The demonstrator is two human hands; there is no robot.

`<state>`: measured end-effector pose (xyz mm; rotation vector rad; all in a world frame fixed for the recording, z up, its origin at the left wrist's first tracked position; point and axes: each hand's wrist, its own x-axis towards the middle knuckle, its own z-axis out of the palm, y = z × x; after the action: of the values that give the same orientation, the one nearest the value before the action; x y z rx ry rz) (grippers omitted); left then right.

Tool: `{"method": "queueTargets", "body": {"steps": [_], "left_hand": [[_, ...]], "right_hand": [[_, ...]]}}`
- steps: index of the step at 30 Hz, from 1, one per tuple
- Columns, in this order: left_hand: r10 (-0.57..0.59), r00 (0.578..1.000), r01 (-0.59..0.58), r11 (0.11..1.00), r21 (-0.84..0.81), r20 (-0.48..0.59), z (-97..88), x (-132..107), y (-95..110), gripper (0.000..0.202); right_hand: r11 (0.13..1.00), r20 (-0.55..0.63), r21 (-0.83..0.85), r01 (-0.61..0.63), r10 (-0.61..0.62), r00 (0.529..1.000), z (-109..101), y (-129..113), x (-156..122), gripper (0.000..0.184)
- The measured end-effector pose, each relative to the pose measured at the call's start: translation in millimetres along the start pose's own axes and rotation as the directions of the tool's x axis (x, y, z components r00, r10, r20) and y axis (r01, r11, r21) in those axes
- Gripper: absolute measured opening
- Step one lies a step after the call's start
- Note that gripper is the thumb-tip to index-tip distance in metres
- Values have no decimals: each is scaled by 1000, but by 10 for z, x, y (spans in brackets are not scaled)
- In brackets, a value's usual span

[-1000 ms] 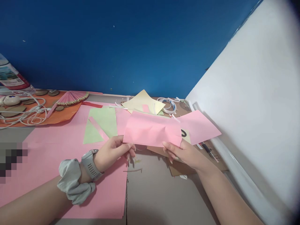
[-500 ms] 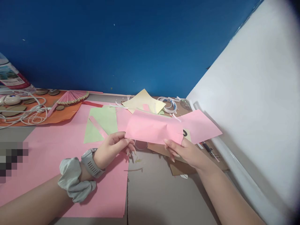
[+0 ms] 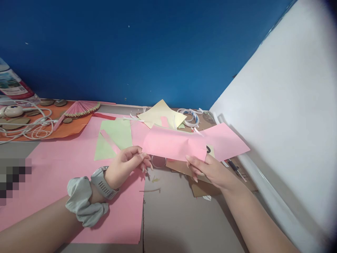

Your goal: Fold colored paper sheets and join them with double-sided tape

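A small sheet of pink paper (image 3: 175, 142), slightly curved and creased, is held up between my two hands. My left hand (image 3: 131, 162), with a grey watch (image 3: 104, 183) and a grey-green scrunchie (image 3: 85, 202) at the wrist, pinches its lower left corner between thumb and fingers. At the lower right edge, my right hand (image 3: 207, 168) grips the paper with the thumb on top and the fingers beneath. Behind it lie a yellow paper (image 3: 162, 110) and another pink sheet (image 3: 228, 142), both partly covered. A scissor handle loop (image 3: 159, 161) shows under its lower edge.
Large pink paper (image 3: 79, 211) and a green sheet (image 3: 101, 151) with a pink strip lie left. A pleated paper fan (image 3: 83, 108), a white cable (image 3: 39, 123) and a bottle (image 3: 15, 84) stand farther left. Tape rolls (image 3: 193, 118) and a pen (image 3: 234, 168) are right, beside the white wall (image 3: 297, 88).
The pink paper has shifted very slightly to the right and its top edge has dipped a little. Both hands keep their hold.
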<state>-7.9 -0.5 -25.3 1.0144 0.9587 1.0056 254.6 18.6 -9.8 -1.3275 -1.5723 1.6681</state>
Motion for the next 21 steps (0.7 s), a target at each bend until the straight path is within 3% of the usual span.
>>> {"method": "queueTargets", "body": {"steps": [16, 21], "left_hand": [[71, 986, -73, 997, -10, -150, -38, 49, -16, 14], [113, 970, -126, 991, -46, -216, -65, 68, 1, 14]], "right_hand": [[997, 38, 70, -15, 12, 999, 18, 20, 9, 37], [989, -20, 129, 78, -76, 997, -34, 3, 5, 38]]}}
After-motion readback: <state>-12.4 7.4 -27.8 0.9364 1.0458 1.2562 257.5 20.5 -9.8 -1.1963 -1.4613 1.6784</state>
